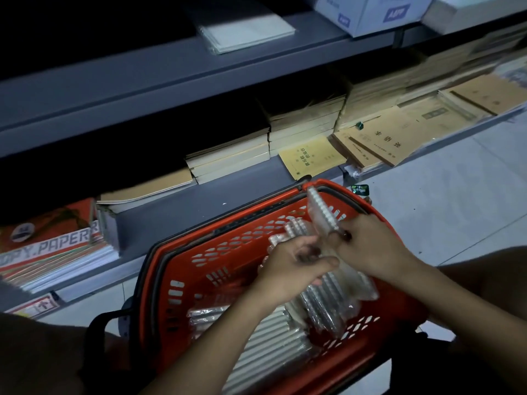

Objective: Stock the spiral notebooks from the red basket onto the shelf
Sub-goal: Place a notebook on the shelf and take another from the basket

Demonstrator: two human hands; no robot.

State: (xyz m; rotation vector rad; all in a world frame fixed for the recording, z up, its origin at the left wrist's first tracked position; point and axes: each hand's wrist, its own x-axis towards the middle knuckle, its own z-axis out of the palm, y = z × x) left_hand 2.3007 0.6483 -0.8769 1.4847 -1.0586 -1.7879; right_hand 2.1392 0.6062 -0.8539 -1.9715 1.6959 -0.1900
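1. Head view: the right hand [370, 246] grasps a wrapped spiral notebook [323, 212], raised and tilted above the red basket [182, 269].
2. The left hand [293, 266] curls loosely over more wrapped notebooks [322, 303] in the basket; whether it grips one, I cannot tell.
3. The basket stands on the floor, just beside the bottom shelf [176, 212].
4. A red pack [54, 240] on that shelf reads "PY.PAPER".
5. White boxes [370, 12] on the shelf above carry a blue "APP" logo.
6. Brown exercise books [379, 138] bear Chinese characters, too blurred to read.

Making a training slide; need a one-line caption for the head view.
Both hands, left hand and right hand, lift wrapped spiral notebooks from a red basket beside the shelf.
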